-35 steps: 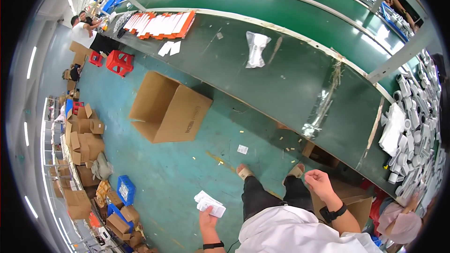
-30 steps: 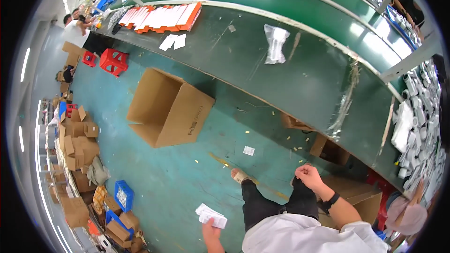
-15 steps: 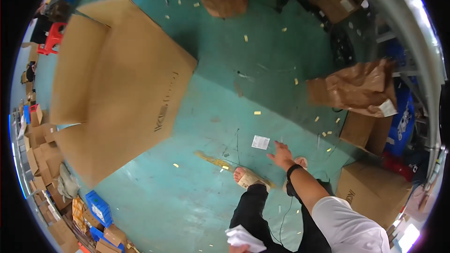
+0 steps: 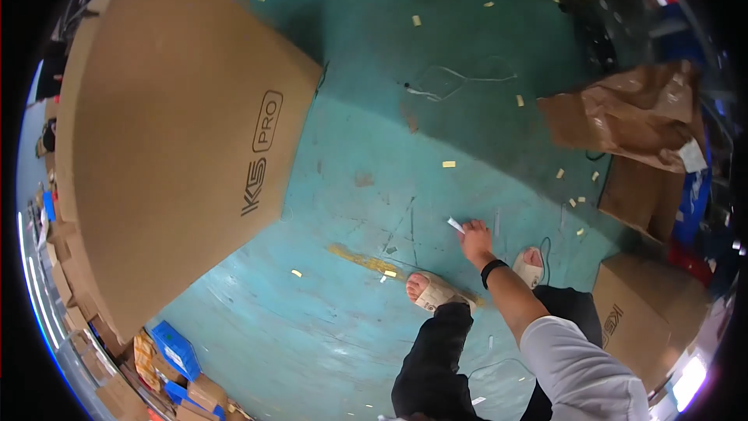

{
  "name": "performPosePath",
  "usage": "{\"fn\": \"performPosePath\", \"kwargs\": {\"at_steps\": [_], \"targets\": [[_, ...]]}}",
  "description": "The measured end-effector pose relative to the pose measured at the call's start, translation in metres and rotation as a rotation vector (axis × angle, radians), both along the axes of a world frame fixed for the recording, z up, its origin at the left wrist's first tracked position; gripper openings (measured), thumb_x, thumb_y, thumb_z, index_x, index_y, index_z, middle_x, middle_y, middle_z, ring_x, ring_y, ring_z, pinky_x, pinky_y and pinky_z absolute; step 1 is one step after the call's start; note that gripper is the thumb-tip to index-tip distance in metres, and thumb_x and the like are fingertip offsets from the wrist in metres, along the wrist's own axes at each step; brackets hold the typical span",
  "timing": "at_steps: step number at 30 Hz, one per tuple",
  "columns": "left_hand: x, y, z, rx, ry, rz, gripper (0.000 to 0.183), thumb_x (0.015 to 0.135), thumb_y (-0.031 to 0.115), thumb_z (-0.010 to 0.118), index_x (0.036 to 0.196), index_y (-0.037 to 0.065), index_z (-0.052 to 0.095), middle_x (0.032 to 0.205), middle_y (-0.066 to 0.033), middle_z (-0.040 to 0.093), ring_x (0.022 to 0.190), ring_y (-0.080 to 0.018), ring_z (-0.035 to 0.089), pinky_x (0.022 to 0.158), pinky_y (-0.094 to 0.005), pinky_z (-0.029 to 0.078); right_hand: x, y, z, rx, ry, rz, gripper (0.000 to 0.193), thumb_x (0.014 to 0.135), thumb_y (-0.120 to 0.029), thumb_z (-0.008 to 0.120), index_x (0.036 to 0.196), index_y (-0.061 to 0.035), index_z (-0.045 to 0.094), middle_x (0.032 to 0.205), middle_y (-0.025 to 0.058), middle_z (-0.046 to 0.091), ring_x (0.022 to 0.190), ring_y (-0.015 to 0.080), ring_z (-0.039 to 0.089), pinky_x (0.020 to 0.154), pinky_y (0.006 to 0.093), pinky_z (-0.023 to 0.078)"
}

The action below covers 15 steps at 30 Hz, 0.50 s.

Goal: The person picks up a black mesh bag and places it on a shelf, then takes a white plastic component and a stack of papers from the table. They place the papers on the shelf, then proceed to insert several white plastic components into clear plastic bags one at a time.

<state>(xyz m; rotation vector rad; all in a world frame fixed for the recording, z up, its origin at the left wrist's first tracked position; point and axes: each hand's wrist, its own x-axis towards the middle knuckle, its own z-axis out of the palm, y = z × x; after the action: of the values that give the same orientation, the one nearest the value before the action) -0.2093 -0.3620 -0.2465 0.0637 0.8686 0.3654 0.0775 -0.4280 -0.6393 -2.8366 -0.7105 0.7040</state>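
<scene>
My right hand (image 4: 476,240) reaches down toward the floor just ahead of my feet, with a dark band on the wrist. Its fingers are closed on a white paper sheet (image 4: 456,225), seen nearly edge-on as a narrow strip beyond the fingertips. My left hand does not show; only a sliver of something pale sits at the bottom edge near my lap. A large brown cardboard box (image 4: 183,117) stands to the left, close by, well apart from my right hand.
Crumpled brown paper (image 4: 635,117) lies over an open carton (image 4: 643,199) at the right. A smaller carton (image 4: 650,312) stands nearer. A thin white cord (image 4: 463,78) and small yellow scraps (image 4: 449,164) litter the green floor. A blue bin (image 4: 175,351) is at lower left.
My right hand has closed on the paper sheet that lay on the floor. The white papers in my left hand have dropped out of view at the bottom. The large box appears nearer.
</scene>
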Motion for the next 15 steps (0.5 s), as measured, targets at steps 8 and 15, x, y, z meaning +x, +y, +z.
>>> {"fn": "performPosePath", "kwargs": {"at_steps": [8,15], "targets": [[0.012,0.012,0.044,-0.139,0.520,-0.234,0.071,0.072,0.001,0.067,0.136,0.006,0.037,0.127,-0.0124,0.052,0.114,-0.0318,0.053,0.099,-0.0489,0.043,-0.019,0.007,0.304,0.473,0.487,-0.237,0.028,0.076,-0.027,0.066,0.094,-0.0061,0.058,0.079,0.0193,0.063,0.076,0.0382,0.063,0.065,0.0437,0.051],[0.131,0.034,0.183,0.073,0.068,-0.463,0.049,0.079,0.001,0.060,0.126,0.004,0.048,0.122,-0.0110,0.057,0.114,-0.0272,0.054,0.098,-0.0422,0.045,0.019,-0.032,0.623,0.371,0.692,-0.072,0.033,0.080,-0.032,0.061,0.105,-0.0125,0.049,0.082,0.0152,0.065,0.077,0.0353,0.065,0.065,0.0444,0.050]]}}
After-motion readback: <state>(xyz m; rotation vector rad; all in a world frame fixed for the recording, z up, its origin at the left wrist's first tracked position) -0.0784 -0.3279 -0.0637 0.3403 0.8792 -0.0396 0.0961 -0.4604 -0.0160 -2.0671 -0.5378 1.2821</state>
